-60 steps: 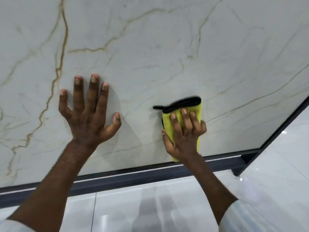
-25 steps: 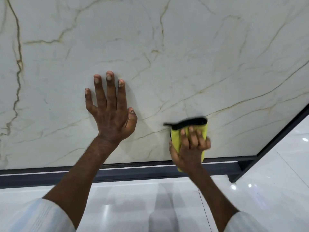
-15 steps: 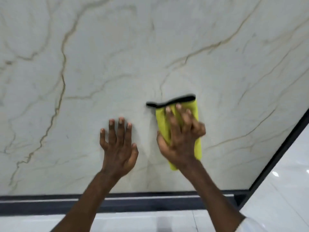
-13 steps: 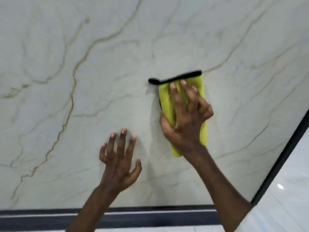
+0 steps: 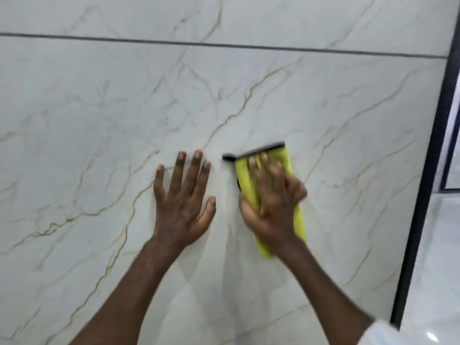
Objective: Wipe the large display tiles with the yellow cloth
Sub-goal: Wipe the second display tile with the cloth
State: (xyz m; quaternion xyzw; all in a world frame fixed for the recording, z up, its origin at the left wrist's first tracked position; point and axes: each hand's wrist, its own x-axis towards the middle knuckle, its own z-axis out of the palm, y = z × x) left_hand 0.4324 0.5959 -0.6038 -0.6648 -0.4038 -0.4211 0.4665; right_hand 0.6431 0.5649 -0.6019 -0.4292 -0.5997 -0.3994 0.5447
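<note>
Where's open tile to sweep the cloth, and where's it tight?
Open: left of the left hand; above it and the yellow cloth, up to the dark joint line; right of the cloth, up to the black frame. Tight: the gap between left hand and cloth.
</note>
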